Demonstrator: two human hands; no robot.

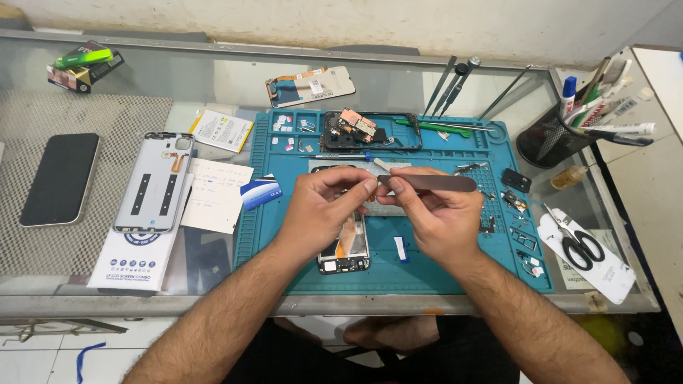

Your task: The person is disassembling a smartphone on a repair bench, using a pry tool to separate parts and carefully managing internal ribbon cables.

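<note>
Both hands are meeting above the teal silicone repair mat (441, 274), fingertips almost touching. The right hand (435, 213) is pinching a pair of flat dark metal tweezers (430, 183), thumb and forefinger closed on the tip end and the broad back end sticking out to the right of the knuckles, so the hold is choked up close, probably for fine control. The left hand (329, 206) is closing thumb and forefinger right at the tweezer tip; whatever sits between the fingers is too small to tell (possibly a bit of adhesive or a tiny part). Directly under the left fingers an opened black smartphone frame (343, 250) is lying flat on the mat, with an orange flex strip showing, so the hands are working straight over it. Beyond the fingertips a second stripped phone frame with an exposed circuit board (366, 130) is sitting at the mat's far edge, out of the way. Left of the left wrist a grey plastic phone back cover (155, 182) is lying inside-up on white papers, a dark intact phone (60, 178) past it. Right of the right hand, black-handled scissors (580, 245) are resting on a white sheet, and a black mesh tool cup (548, 139) is standing further back.
</note>
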